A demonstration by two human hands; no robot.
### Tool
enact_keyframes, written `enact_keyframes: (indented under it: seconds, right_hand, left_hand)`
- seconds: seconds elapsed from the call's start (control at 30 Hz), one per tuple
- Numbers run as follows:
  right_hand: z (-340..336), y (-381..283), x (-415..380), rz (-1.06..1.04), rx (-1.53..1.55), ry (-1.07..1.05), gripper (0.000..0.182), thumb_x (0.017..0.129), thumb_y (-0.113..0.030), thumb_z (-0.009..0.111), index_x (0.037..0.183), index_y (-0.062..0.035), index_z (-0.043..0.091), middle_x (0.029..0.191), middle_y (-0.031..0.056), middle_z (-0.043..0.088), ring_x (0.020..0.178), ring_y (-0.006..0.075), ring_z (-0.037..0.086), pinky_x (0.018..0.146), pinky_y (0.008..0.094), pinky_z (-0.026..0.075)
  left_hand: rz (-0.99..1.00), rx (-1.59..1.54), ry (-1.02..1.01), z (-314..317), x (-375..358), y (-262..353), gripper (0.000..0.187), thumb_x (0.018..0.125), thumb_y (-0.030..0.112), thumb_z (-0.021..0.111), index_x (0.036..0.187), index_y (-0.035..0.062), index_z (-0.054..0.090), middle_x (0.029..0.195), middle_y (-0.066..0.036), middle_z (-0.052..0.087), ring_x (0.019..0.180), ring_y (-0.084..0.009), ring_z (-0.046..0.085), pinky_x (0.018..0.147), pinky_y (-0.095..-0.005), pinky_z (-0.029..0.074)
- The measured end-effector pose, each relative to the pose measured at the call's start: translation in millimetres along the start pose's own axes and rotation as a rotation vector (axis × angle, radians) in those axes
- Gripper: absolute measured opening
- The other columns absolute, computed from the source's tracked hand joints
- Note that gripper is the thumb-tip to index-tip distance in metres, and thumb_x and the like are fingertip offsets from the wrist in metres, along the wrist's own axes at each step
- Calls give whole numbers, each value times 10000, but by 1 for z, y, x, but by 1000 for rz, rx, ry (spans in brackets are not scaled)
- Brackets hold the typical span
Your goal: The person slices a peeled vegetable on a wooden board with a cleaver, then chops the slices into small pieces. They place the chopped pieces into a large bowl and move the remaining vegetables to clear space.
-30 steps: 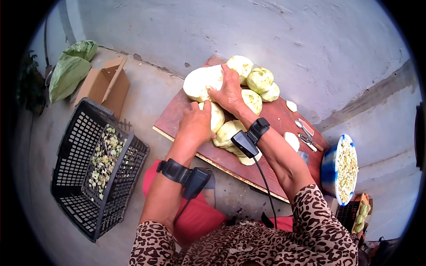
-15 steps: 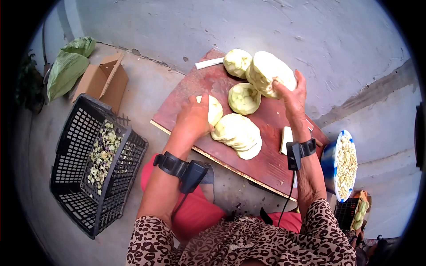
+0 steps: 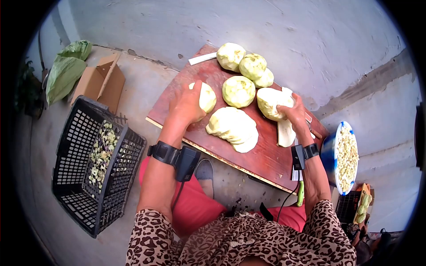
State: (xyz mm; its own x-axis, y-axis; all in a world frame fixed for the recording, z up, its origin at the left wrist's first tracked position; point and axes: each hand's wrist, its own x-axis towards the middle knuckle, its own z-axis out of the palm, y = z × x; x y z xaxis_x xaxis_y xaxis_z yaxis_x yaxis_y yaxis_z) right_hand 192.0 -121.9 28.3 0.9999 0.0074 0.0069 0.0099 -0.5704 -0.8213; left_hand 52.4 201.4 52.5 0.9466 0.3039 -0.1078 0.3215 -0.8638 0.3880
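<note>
My left hand (image 3: 185,104) is closed around the side of a peeled, pale-green round vegetable (image 3: 207,98) that looks like an eggplant, at the left of the red board (image 3: 266,153). My right hand (image 3: 293,113) grips a cut peeled eggplant (image 3: 270,103) with a whitish cut face, at the board's right side. Between the hands lies a fanned stack of pale round slices (image 3: 234,128). Behind it sits another peeled eggplant (image 3: 238,91), with several more (image 3: 253,66) at the far edge. A long whitish piece (image 3: 285,134) lies under my right hand.
On the left stands a black crate (image 3: 120,177) with scraps inside, with a cardboard box (image 3: 104,84) and green bag (image 3: 66,77) behind. At right is a blue-and-white basin (image 3: 328,155) of diced pale pieces. A green handle (image 3: 301,193) shows by the board's front edge. The wall rises behind.
My right hand has moved down and toward me, now holding the cut eggplant near the long whitish piece. More peeled eggplants show at the back. My left hand stays on its eggplant.
</note>
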Motion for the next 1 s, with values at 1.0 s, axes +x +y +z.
enact_keyframes:
  seconds: [1.0]
  right_hand:
    - [-13, -10, -95, -519, -383, 91, 704, 832, -219, 742, 1393, 10, 384, 1275, 260, 461, 1118, 370, 544, 938, 433, 460]
  left_hand:
    - [1, 188, 259, 25, 3, 8, 896, 730, 304, 815, 1485, 178, 350, 1472, -197, 330, 1304, -417, 388, 1026, -524, 409]
